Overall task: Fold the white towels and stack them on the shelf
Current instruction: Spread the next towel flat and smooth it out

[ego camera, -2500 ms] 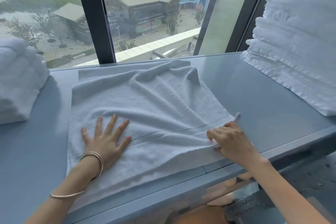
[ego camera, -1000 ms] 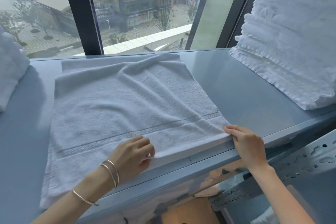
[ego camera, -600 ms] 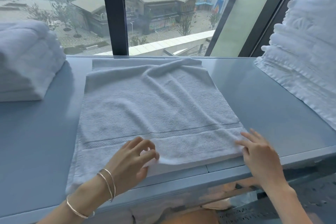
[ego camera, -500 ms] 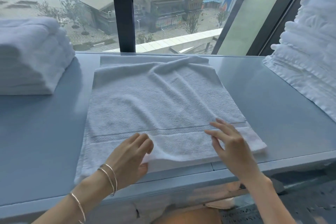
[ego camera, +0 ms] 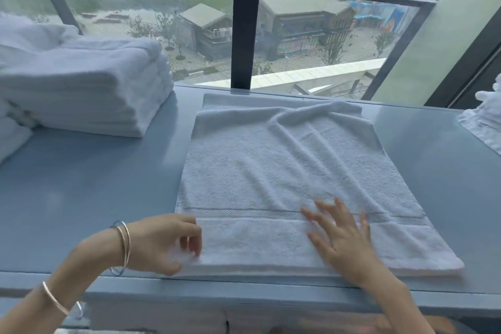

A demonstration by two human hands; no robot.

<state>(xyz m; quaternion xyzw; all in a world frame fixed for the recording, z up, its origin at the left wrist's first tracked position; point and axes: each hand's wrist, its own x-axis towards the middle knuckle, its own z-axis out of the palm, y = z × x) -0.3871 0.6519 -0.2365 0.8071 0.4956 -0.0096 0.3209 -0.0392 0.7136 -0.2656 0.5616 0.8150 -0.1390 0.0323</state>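
A white towel (ego camera: 284,168), folded over once, lies flat on the blue-grey shelf top (ego camera: 89,184), its woven band running near the front edge. My left hand (ego camera: 165,243) pinches the towel's near left corner with curled fingers. My right hand (ego camera: 341,238) lies flat on the towel's front strip, fingers spread and straight, blurred by motion. A neat stack of folded white towels (ego camera: 89,87) sits at the left rear of the shelf top.
A pile of white towels (ego camera: 485,122) shows at the right edge. A large window with a dark post (ego camera: 245,22) stands right behind the shelf top. More white cloth (ego camera: 10,141) lies at the far left edge.
My left hand slid left along the front edge to the near left corner. My right hand let go of the right corner and moved left onto the towel, flat. The view swung left.
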